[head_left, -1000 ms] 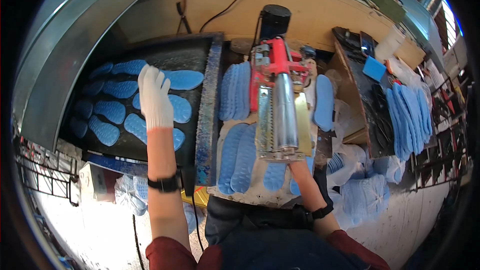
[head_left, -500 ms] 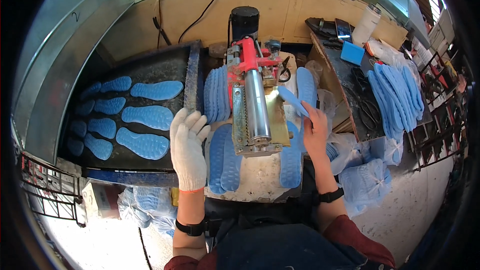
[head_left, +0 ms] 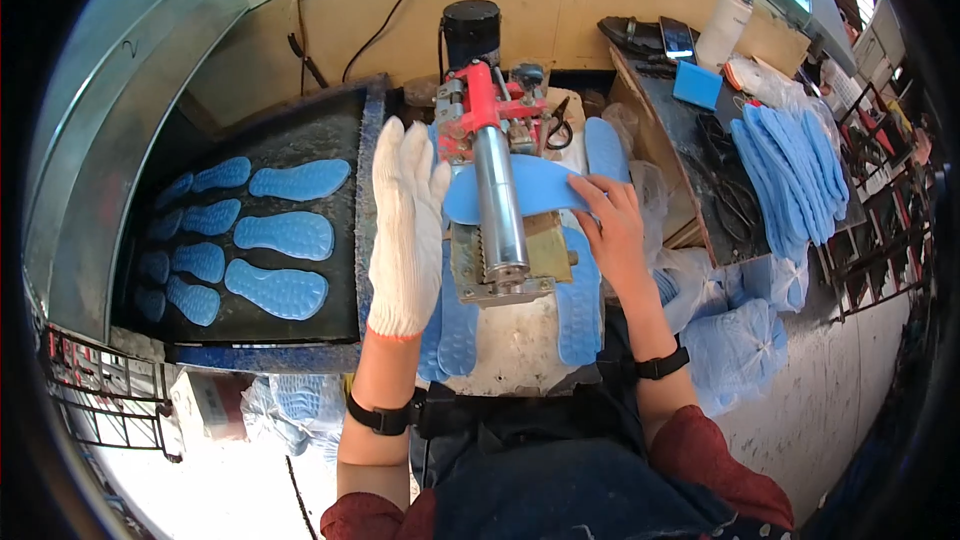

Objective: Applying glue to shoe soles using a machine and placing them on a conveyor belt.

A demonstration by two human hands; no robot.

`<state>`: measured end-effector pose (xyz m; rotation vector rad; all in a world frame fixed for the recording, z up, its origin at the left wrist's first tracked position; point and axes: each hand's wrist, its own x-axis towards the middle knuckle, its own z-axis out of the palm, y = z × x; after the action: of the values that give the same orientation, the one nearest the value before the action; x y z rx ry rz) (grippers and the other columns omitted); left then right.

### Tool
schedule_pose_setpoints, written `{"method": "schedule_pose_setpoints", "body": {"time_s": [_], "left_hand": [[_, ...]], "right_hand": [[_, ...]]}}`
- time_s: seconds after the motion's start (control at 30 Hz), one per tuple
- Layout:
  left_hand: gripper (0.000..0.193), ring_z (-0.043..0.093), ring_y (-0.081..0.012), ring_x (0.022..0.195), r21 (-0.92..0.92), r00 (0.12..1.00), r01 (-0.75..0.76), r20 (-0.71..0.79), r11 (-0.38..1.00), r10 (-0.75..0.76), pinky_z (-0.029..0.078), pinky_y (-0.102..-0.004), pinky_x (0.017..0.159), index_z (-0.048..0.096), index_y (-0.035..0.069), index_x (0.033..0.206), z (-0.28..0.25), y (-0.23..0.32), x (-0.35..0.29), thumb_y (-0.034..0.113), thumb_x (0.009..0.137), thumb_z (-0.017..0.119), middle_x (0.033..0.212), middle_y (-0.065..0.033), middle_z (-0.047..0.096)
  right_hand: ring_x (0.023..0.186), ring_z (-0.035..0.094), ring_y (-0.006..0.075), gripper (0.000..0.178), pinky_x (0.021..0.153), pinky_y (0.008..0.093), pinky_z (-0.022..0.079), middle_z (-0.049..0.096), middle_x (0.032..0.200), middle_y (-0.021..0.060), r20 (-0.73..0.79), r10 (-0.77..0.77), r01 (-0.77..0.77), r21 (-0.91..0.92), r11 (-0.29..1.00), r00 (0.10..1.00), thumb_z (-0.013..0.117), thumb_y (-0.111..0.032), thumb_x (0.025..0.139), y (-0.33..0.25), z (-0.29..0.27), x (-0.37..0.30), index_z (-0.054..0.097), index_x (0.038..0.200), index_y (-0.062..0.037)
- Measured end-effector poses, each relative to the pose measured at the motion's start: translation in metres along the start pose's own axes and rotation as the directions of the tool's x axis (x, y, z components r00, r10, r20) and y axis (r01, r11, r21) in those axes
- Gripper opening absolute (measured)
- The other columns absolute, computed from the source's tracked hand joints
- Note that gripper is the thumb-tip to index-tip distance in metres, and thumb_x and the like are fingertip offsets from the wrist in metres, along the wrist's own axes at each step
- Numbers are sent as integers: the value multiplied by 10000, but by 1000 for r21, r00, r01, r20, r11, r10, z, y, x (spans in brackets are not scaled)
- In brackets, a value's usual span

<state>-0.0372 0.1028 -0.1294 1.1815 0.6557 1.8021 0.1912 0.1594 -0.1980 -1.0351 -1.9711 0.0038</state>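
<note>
A flat blue insole point(head_left: 545, 188) lies crosswise beneath the shiny metal roller point(head_left: 497, 202) of a small red machine point(head_left: 483, 100), sticking out on both sides. Its right end is pinched between the thumb and fingers of my bare right hand point(head_left: 611, 222). My left hand point(head_left: 404, 235), in a white knit glove, is held up beside the insole's left end, fingers stretched out and holding nothing; whether it touches the insole I cannot tell. Below the roller, more blue insoles lie on the worktop, one at the right point(head_left: 579, 315) and others at the left point(head_left: 458, 325).
At the left, a black tray point(head_left: 265, 333) with a blue rim carries rows of bumpy blue insoles. A dark side table point(head_left: 690, 165) at the right bears stacked insoles point(head_left: 790, 175), scissors, a phone and a white bottle point(head_left: 724, 28). Plastic bags of insoles point(head_left: 735, 355) sit lower right.
My right hand has moved slightly left and up, bringing the insole from the roller's right side to crosswise under it. My left hand has risen and shifted right, toward the machine.
</note>
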Motion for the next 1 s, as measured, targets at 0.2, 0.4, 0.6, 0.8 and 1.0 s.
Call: {"method": "schedule_pose_setpoints", "body": {"time_s": [0.2,0.4,0.6,0.8,1.0], "left_hand": [[750,89,-358,1451,175,999,34,-3,984,-34,114,-449,1175,108,24,1504,-14,-24,25,532,993,319,1536,-282,105],[704,423,-273,1278,409,989,145,-87,901,-120,281,-401,1125,202,70,1499,-45,-49,17,556,996,285,1358,-171,418],[622,385,-237,1287,402,948,317,-116,859,-296,257,-355,1117,221,96,1498,-73,-62,-20,499,1025,225,1357,-151,427],[619,378,-181,1317,-165,842,519,-72,839,-535,279,-327,1117,328,35,1449,-73,-53,-59,480,1026,253,1444,-88,398],[556,525,-198,1172,-433,608,664,-161,609,-778,421,-348,1020,385,60,1413,-70,-1,-73,440,1032,243,1306,-87,525]], "right_hand": [[1021,533,345,537,879,422,436,593,1118,122,43,224,-225,36,974,974,688,-2,740,24,8,-42,549,1249,-102],[1083,496,402,500,922,469,407,553,1173,188,201,314,-302,-91,949,928,674,-121,794,50,45,-121,515,1264,-62],[1119,493,469,528,925,528,418,477,1270,300,192,244,-197,-236,952,951,659,-183,803,35,70,-148,506,1286,-33],[1161,466,476,486,944,541,395,450,1308,292,255,359,-305,-229,924,898,640,-128,774,37,68,-157,545,1242,-39],[1156,462,460,478,944,531,393,442,1315,261,245,342,-289,-228,930,907,643,-145,786,33,73,-149,554,1249,-67]]}}
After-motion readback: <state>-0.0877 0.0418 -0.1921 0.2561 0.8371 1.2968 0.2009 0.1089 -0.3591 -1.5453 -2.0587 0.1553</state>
